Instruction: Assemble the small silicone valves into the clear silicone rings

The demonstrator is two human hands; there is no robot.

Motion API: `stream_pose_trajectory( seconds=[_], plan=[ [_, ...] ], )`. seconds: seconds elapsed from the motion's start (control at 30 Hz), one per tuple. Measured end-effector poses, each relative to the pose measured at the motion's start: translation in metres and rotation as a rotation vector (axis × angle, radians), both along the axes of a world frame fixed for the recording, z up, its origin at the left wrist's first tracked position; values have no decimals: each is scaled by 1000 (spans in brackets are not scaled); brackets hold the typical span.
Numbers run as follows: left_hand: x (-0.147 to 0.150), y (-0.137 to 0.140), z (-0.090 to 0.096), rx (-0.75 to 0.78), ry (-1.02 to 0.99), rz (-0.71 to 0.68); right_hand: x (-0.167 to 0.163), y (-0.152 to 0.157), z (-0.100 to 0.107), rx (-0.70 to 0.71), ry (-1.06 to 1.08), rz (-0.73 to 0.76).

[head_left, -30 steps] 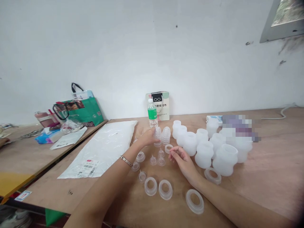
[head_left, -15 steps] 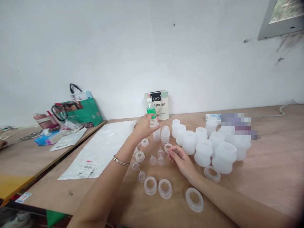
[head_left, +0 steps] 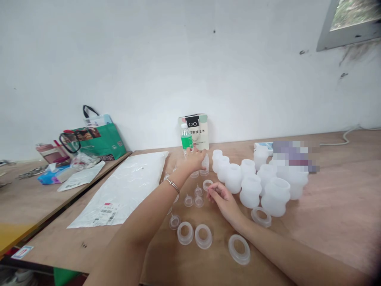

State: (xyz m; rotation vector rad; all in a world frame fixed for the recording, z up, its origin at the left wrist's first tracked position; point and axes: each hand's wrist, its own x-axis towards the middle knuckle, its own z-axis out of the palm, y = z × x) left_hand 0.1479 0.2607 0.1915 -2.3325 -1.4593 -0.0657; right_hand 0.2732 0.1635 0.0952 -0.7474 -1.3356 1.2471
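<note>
My left hand reaches over the small clear domed covers, its fingers apart; its fingertips overlap the cover there, and I cannot tell whether they touch. My right hand rests low over the table with loosely curled fingers, and I see nothing in it. Beside its fingertips lies a small translucent ring. Left of that hand sit several clear nipple-shaped pieces. Larger flat rings lie toward the front, with another ring below the right forearm. Several frosted white bottle bodies stand to the right.
A green-labelled water bottle and a paper bag stand by the wall. A white plastic mailer lies on the left. Beyond a gap, another table carries a green bag. A blurred patch covers something behind the bottle bodies.
My left hand has moved right and slightly down, from beside the water bottle to the domed covers. My right hand stays by the small ring. The whole view has shifted a little.
</note>
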Motion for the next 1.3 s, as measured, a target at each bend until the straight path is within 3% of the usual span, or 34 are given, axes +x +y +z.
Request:
stream_pose_trajectory(
  seconds=[0.13,0.33,0.43,0.53,0.57,0.7,0.77,0.93,1.13,1.23,1.3],
  plan=[
    [5,12,7,3,-10,50,0,0,0,10,0,-13],
    [10,31,2,42,-62,90,3,1,-2,59,-1,-94],
    [5,15,6,136,-111,83,6,2,-1,114,-55,-176],
    [-8,-19,15,190,-248,-3,7,7,-4,252,-249,-241],
    [-13,-31,17,105,-282,-59,7,9,-7,314,-336,-260],
    [-36,-61,8,-475,-286,-192,1,24,-25,483,-632,-338],
    [-43,-65,-4,-537,-270,-158,-2,32,-32,503,-715,-345],
    [-47,-62,-36,-456,-278,-69,-4,46,-34,503,-745,-288],
    [-39,-66,-43,-432,-351,-64,-2,38,-23,446,-691,-287],
    [-38,-71,-40,-375,-412,-41,-4,25,-17,350,-505,-229],
    [-38,-75,-38,-312,-491,-10,-5,15,-12,208,-293,-146]
  ],
)
